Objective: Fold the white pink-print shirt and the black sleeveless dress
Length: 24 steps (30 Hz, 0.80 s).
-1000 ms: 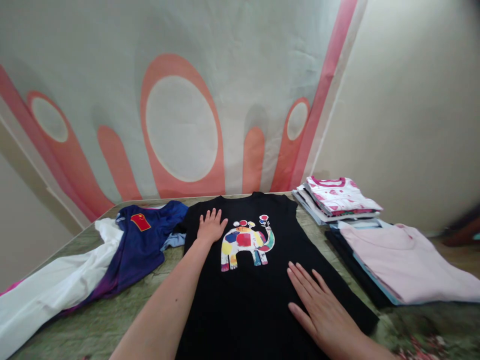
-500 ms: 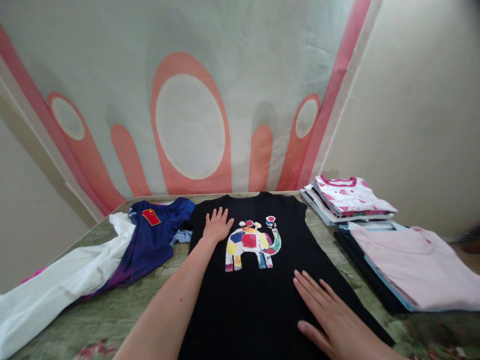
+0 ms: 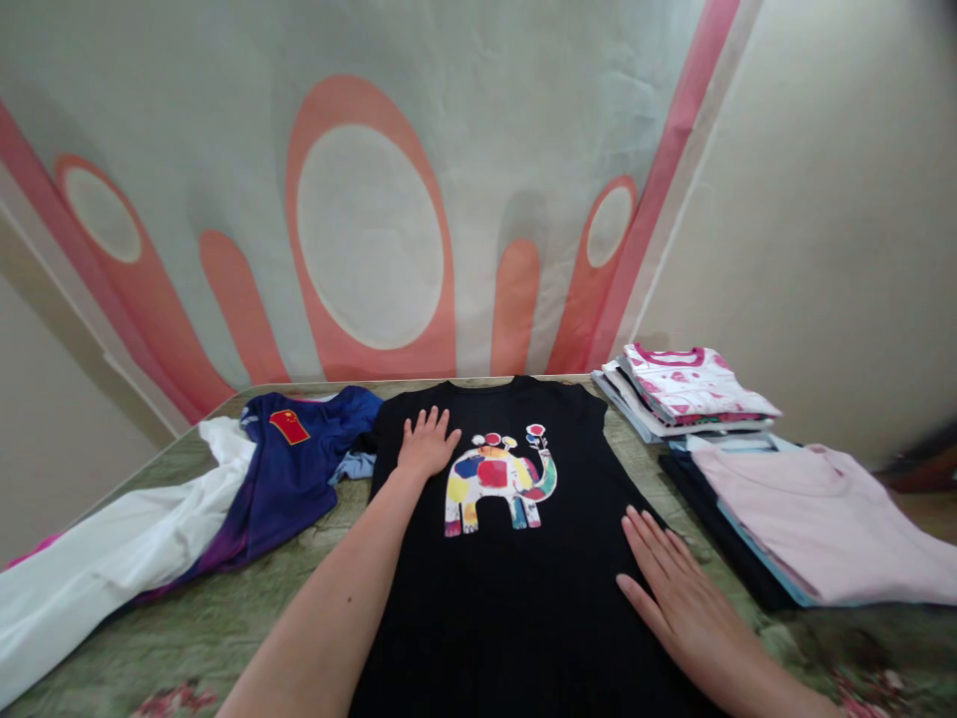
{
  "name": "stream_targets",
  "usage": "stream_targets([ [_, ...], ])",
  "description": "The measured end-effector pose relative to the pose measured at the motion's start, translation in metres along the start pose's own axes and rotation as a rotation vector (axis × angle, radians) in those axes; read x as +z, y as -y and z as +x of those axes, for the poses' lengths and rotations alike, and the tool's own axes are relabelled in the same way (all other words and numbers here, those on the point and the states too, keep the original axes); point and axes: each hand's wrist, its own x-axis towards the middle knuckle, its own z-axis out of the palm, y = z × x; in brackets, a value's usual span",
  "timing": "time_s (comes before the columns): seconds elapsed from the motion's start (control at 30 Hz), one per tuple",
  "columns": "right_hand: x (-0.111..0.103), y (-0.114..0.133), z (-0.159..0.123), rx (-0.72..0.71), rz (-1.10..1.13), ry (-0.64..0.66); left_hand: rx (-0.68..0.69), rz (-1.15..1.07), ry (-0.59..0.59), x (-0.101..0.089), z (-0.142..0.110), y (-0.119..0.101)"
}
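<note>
Resting left hand (image 3: 428,446) and right hand (image 3: 677,593), open and gripping nothing, on unfolded black shirt (image 3: 500,618), with folded stacks (image 3: 814,514) right of it, loose clothes (image 3: 288,489) left.

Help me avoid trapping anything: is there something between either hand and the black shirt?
Nothing visible: the left hand lies flat on the black shirt beside the elephant print, the right hand near the shirt's edge.

Cannot see the black shirt's (image 3: 515,588) lower end, cropped below the left hand (image 3: 428,444) and right hand (image 3: 673,598), or the cloth beneath both. Cannot follow the white garment (image 3: 135,538) past the left edge, or identify the blurred dark shape (image 3: 927,464) beyond the right hand.
</note>
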Motion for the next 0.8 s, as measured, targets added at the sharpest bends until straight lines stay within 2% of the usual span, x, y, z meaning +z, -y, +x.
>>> stream_targets([
  [0.13,-0.012,-0.004,-0.019,-0.062,0.038,0.036,0.021,-0.007,0.003,-0.001,-0.001,0.000],
  [0.23,-0.026,-0.013,-0.014,-0.099,0.096,0.127,0.029,-0.010,0.005,-0.002,-0.002,-0.002],
  [0.3,-0.038,-0.015,0.011,-0.101,0.142,0.200,0.034,-0.014,0.003,-0.002,-0.002,-0.003],
  [0.4,-0.046,-0.003,0.080,-0.094,0.214,0.177,0.035,-0.014,-0.011,-0.003,-0.003,-0.004],
  [0.5,-0.027,0.015,0.160,-0.141,0.285,0.169,0.056,-0.006,-0.079,-0.006,-0.005,-0.004],
  [0.6,0.012,0.018,0.217,0.000,0.236,0.186,0.101,-0.003,-0.133,-0.008,-0.006,0.000],
  [0.7,0.046,0.004,0.239,0.136,0.149,0.163,0.126,-0.003,-0.064,-0.007,-0.005,0.004],
  [0.8,0.062,-0.016,0.239,0.192,0.107,0.157,0.109,0.014,-0.036,-0.004,-0.004,0.006],
])
